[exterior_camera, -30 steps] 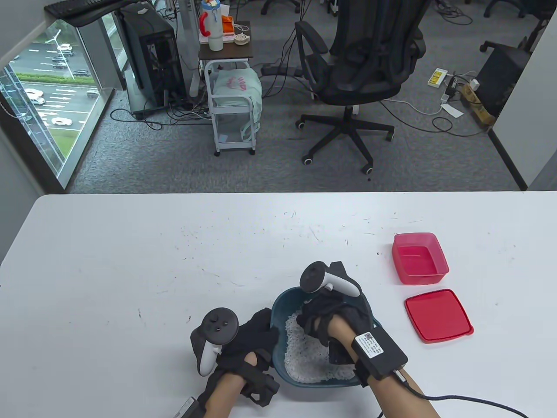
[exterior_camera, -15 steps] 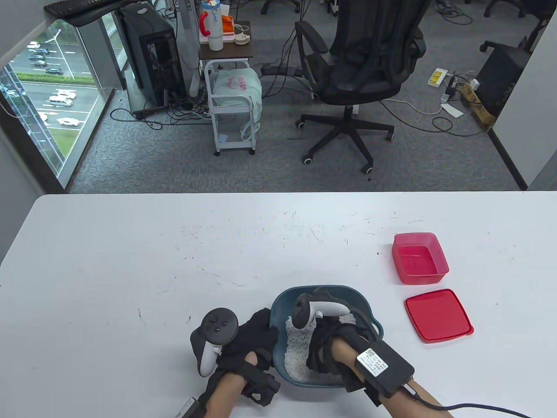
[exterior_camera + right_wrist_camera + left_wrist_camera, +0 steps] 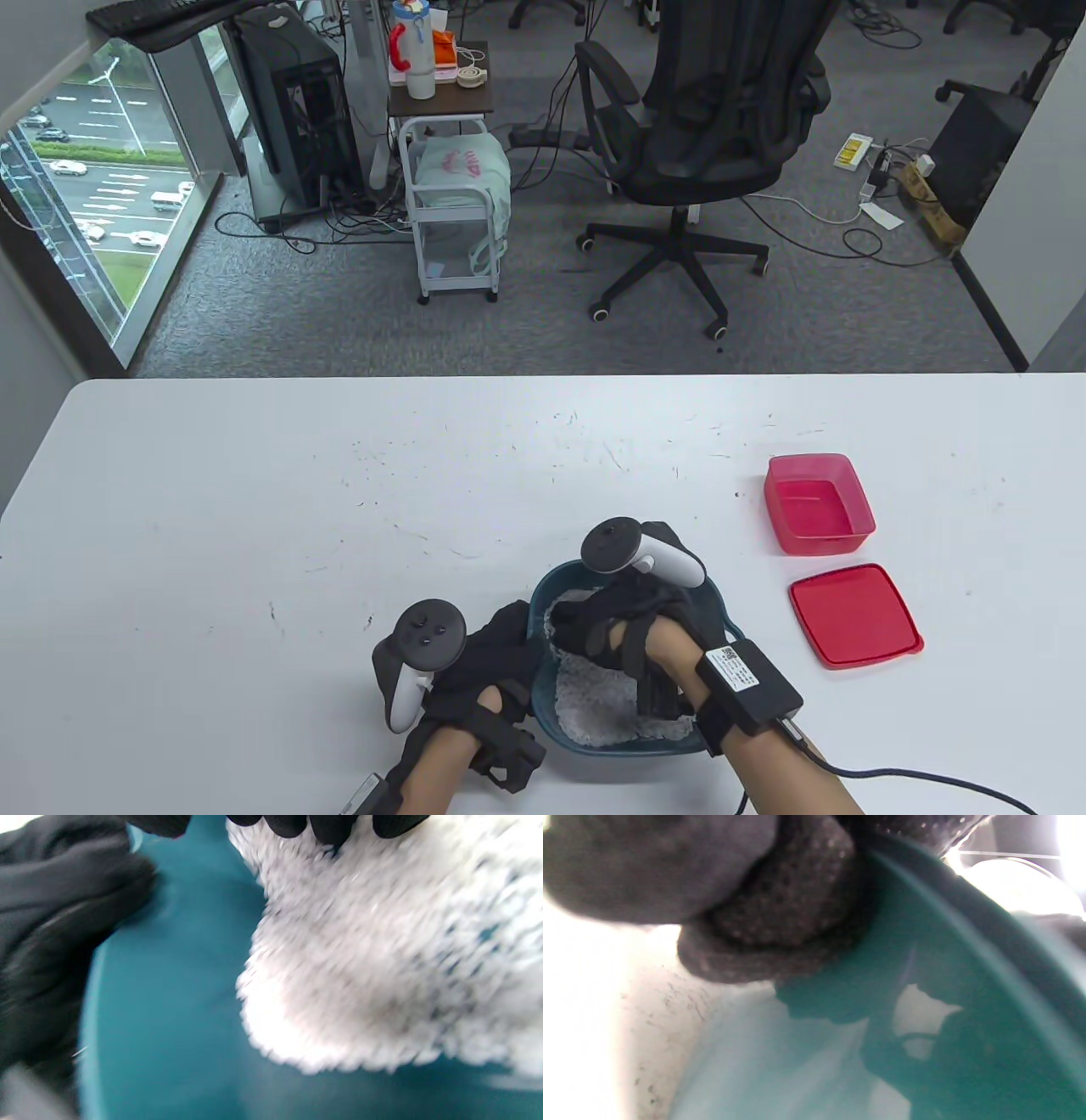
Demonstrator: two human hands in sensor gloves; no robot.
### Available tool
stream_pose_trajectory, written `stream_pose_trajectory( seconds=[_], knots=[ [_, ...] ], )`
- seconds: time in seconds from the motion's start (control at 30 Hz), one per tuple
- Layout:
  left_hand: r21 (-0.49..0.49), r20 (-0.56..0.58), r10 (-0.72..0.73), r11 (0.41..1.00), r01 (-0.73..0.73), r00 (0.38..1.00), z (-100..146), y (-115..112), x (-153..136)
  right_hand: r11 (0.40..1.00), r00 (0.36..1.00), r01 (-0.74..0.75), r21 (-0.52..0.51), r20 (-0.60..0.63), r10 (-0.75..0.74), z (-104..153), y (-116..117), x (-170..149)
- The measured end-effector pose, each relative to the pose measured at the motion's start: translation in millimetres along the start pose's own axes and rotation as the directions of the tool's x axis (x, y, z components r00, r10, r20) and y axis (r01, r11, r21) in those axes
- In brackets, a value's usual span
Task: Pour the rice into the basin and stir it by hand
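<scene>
A teal basin (image 3: 721, 624) stands near the table's front edge with white rice (image 3: 594, 709) in it. My right hand (image 3: 607, 624) reaches into the basin's far half, its fingers spread in the rice. In the right wrist view its fingertips (image 3: 326, 825) touch the blurred rice (image 3: 373, 955) on the basin floor (image 3: 178, 1005). My left hand (image 3: 509, 649) grips the basin's left rim. Its gloved fingers (image 3: 780, 899) curl against the basin's wall (image 3: 967, 1005), and the left hand (image 3: 55, 921) shows over the rim.
An empty red container (image 3: 819, 503) and its red lid (image 3: 855, 615) lie to the right of the basin. The white table (image 3: 254, 509) carries small dark specks. An office chair (image 3: 704, 127) and a small cart (image 3: 454, 212) stand on the floor beyond the far edge.
My right hand swept from the basin's near side to its far side, pushing the rice about. The left hand and the basin kept their place.
</scene>
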State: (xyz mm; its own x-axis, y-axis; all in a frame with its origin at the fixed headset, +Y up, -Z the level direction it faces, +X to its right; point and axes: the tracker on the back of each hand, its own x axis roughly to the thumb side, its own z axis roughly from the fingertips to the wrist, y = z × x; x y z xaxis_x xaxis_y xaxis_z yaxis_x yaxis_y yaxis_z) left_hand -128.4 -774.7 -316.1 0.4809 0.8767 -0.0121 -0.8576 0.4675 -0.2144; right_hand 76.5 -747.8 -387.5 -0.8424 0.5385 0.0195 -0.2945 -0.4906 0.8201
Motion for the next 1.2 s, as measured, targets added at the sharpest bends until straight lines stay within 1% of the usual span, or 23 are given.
stream_pose_trajectory(
  seconds=[0.03,0.07,0.13,0.17,0.2,0.3,0.43,0.53,0.6,0.67,0.77,0.83,0.87,0.9,0.93,0.97,1.0,1.03,1.07,1.1,1.13,1.17,1.2],
  knots=[
    [0.0,-0.001,0.002,1.0,-0.002,1.0,0.1,-0.1,0.1,0.998,0.996,-0.059,-0.034,-0.07,0.057,3.4,-2.9,-2.4],
    [-0.001,-0.001,0.003,1.0,-0.003,1.0,0.1,-0.1,0.2,0.994,0.99,-0.097,-0.047,-0.107,0.092,5.2,-3.8,-3.7],
    [0.003,-0.003,0.001,1.0,-0.001,1.0,0.1,-0.3,0.0,0.972,0.953,-0.225,-0.061,-0.22,0.207,10.3,-5.2,-7.8],
    [0.004,-0.005,0.002,1.0,-0.002,1.0,0.2,-0.4,0.1,0.958,0.924,-0.284,-0.045,-0.279,0.261,13.5,-4.7,-10.3],
    [0.006,-0.006,0.001,1.0,-0.001,1.0,0.3,-0.5,0.2,0.948,0.905,-0.316,-0.03,-0.309,0.292,16.7,-2.9,-11.2],
    [0.009,-0.009,0.004,1.0,-0.004,1.0,0.5,-0.5,0.0,0.92,0.852,-0.391,0.023,-0.37,0.372,23.9,6.2,-11.9],
    [0.01,-0.009,0.004,1.0,-0.004,1.0,0.7,-0.6,0.0,0.895,0.829,-0.437,0.093,-0.345,0.441,30.0,24.7,-7.5],
    [0.011,-0.011,0.004,1.0,-0.004,1.0,0.7,-0.7,-0.1,0.874,0.822,-0.465,0.139,-0.297,0.485,34.9,41.9,-0.2],
    [0.007,-0.011,0.005,1.0,-0.005,1.0,0.7,-0.6,-0.1,0.878,0.847,-0.451,0.159,-0.235,0.477,36.9,50.7,6.3],
    [0.005,-0.011,0.009,1.0,-0.009,1.0,0.9,-0.7,-0.3,0.901,0.89,-0.403,0.16,-0.159,0.426,40.8,55.7,12.8],
    [0.001,-0.011,0.015,1.0,-0.015,1.0,1.1,-0.6,-0.3,0.928,0.93,-0.345,0.139,-0.082,0.358,47.9,52.8,16.3],
    [-0.004,-0.011,0.017,1.0,-0.017,1.0,1.0,-0.7,-0.3,0.947,0.948,-0.314,0.073,-0.023,0.316,57.9,44.9,16.8],
    [-0.014,-0.009,0.015,1.0,-0.015,1.0,0.7,-0.9,-0.2,0.957,0.957,-0.289,0.022,0.041,0.288,65.3,38.2,15.5],
    [-0.021,-0.008,0.011,1.0,-0.011,1.0,0.6,-0.6,-0.1,0.966,0.963,-0.258,-0.004,0.082,0.257,70.1,33.9,13.5],
    [-0.025,-0.007,-0.005,1.0,0.005,1.0,1.1,1.0,0.4,0.982,0.97,-0.183,-0.039,0.156,0.187,78.4,27.5,9.1],
    [-0.012,-0.003,-0.029,0.999,0.029,1.0,1.6,4.0,1.6,0.99,0.962,-0.12,-0.07,0.238,0.133,85.3,22.5,4.9],
    [0.006,0.001,-0.052,0.999,0.052,0.999,2.4,7.2,3.0,0.991,0.951,-0.081,-0.103,0.289,0.108,90.4,19.7,1.9],
    [0.064,0.009,-0.089,0.994,0.089,0.996,4.6,14.0,6.3,0.983,0.932,-0.042,-0.179,0.347,0.103,99.6,16.3,-3.1],
    [0.104,0.025,-0.112,0.989,0.109,0.993,5.9,18.8,8.9,0.971,0.92,-0.043,-0.233,0.37,0.129,106.0,15.1,-6.0],
    [0.163,0.053,-0.162,0.975,0.151,0.985,8.2,27.3,13.1,0.941,0.898,-0.061,-0.333,0.392,0.197,116.3,14.8,-10.4],
    [0.222,0.073,-0.218,0.955,0.197,0.973,10.9,35.1,16.5,0.895,0.871,-0.087,-0.437,0.402,0.281,126.1,16.0,-14.4],
    [0.265,0.09,-0.264,0.936,0.233,0.96,12.9,40.1,19.1,0.864,0.853,-0.101,-0.494,0.403,0.331,132.4,17.8,-17.5],
    [0.32,0.123,-0.35,0.9,0.296,0.929,15.4,46.7,23.0,0.798,0.833,-0.131,-0.588,0.37,0.41,142.0,20.9,-22.8]
  ],
)
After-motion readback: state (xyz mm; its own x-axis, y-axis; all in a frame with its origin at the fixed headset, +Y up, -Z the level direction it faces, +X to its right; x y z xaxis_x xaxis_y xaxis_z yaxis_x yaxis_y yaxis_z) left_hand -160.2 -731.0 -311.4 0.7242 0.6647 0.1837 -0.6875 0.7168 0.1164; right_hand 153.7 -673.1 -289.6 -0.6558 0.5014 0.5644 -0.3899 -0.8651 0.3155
